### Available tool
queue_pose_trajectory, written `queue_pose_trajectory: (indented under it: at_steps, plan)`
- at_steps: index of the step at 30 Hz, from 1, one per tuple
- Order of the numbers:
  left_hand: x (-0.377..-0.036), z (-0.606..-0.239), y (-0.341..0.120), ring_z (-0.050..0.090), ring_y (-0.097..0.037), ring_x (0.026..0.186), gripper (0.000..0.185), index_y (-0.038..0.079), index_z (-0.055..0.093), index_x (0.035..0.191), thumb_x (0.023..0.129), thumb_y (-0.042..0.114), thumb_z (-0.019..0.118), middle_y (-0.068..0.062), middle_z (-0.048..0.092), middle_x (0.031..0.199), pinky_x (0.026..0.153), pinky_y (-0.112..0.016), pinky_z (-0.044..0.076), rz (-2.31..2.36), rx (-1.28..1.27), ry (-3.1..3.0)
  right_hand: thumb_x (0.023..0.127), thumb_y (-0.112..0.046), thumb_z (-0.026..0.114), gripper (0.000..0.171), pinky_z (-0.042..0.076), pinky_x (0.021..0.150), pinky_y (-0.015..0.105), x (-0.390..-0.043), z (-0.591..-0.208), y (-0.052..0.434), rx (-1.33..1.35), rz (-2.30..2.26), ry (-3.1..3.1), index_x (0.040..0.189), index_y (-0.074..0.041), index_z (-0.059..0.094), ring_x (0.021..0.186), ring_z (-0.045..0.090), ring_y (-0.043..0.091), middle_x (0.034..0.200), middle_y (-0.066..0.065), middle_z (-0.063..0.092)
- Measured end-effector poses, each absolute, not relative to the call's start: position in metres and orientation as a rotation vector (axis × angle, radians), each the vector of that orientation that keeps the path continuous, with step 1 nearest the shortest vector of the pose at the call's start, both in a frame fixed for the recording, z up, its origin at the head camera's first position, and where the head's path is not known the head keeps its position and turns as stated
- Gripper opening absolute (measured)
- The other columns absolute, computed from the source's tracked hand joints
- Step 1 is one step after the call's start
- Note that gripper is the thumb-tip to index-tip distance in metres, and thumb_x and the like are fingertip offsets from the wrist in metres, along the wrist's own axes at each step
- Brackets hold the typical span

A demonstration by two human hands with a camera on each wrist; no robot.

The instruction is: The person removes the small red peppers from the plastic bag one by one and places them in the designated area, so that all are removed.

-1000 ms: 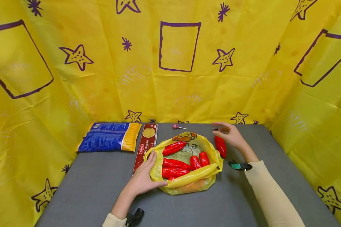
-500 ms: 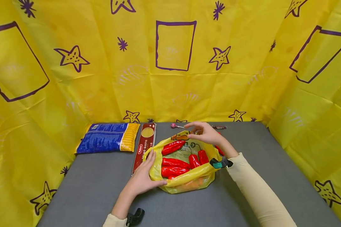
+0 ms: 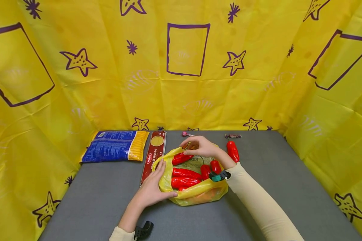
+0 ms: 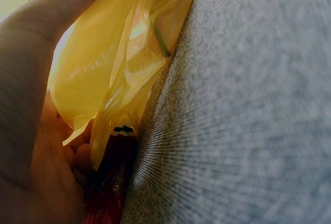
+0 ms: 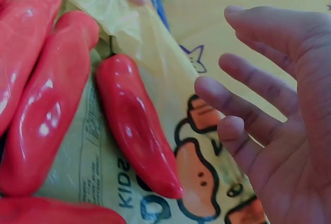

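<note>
While my left hand [image 3: 151, 191] grips the near-left rim of the crinkly yellow plastic bag [image 3: 196, 194], thumb along the front edge and fingers up its side, my right hand [image 3: 202, 147] hovers over the far rim with its fingers loosely spread; the right wrist view shows them apart and holding nothing, just above the printed cartoon on the plastic. I judge the step in hand to be opening the bag's mouth for loading. The next move calls for my right fingers to close on the far rim and draw it away from my left hand, so the opening stays wide without tipping what lies inside.

Between my two hands, inside the bag, lie several glossy long red peppers [image 3: 185, 173]; one of them rests just under my right palm. One more glossy red pepper [image 3: 232, 151] lies outside on the grey table [image 3: 93, 201], just beyond my right wrist. Past my left fingertips lies a long dark-red spaghetti packet [image 3: 154, 155], touching the bag's side, and farther left a blue and yellow pasta bag [image 3: 116, 145]. Beyond my right hand lie a small pink lollipop [image 3: 185, 134] and a wrapped sweet [image 3: 233, 136].
</note>
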State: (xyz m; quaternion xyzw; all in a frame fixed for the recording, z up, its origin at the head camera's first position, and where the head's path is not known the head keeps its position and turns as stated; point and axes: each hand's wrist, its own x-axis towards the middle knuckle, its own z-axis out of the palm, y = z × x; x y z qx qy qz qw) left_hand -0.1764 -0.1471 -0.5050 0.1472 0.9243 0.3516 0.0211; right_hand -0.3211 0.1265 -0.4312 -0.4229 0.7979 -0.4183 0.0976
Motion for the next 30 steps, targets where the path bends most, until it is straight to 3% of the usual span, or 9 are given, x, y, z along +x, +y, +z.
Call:
queue_pose_trajectory:
  at_steps: [8,15,22,30]
  plan:
    - [-0.176,-0.505,-0.147,0.026,-0.040,0.160,0.130,0.018,0.019,0.171,0.074,0.073,0.084,0.001,0.010,0.179,0.121,-0.074,0.025,1.086,0.431,2.841,0.096,-0.014,0.079,0.031,0.062,0.081,0.031,-0.328,-0.446,0.112,-1.240,-1.148,2.275,0.123,0.000,0.074,0.097,0.073,0.018,0.122,0.019,0.075]
    - [-0.177,-0.506,-0.146,0.026,-0.040,0.160,0.129,0.018,0.019,0.171,0.074,0.072,0.084,-0.001,0.010,0.179,0.121,-0.074,0.025,1.079,0.447,2.849,0.090,-0.014,0.086,0.026,0.060,0.086,0.036,-0.335,-0.456,0.102,-1.342,-1.015,2.336,0.113,-0.004,0.078,0.095,0.070,0.022,0.112,0.008,0.077]
    - [-0.178,-0.506,-0.146,0.025,-0.038,0.160,0.129,0.019,0.019,0.171,0.074,0.074,0.084,0.001,0.009,0.179,0.122,-0.073,0.025,1.072,0.452,2.849,0.091,-0.008,0.082,0.025,0.057,0.099,0.047,-0.338,-0.458,0.094,-1.463,-0.896,2.420,0.115,-0.003,0.079,0.108,0.068,0.031,0.119,0.010,0.074]
    - [-0.178,-0.504,-0.146,0.025,-0.039,0.160,0.128,0.018,0.019,0.171,0.075,0.073,0.084,0.000,0.009,0.179,0.121,-0.075,0.024,1.088,0.455,2.838,0.091,-0.007,0.079,0.028,0.057,0.096,0.040,-0.341,-0.457,0.089,-1.496,-0.700,2.466,0.119,-0.006,0.078,0.108,0.067,0.028,0.122,0.007,0.072]
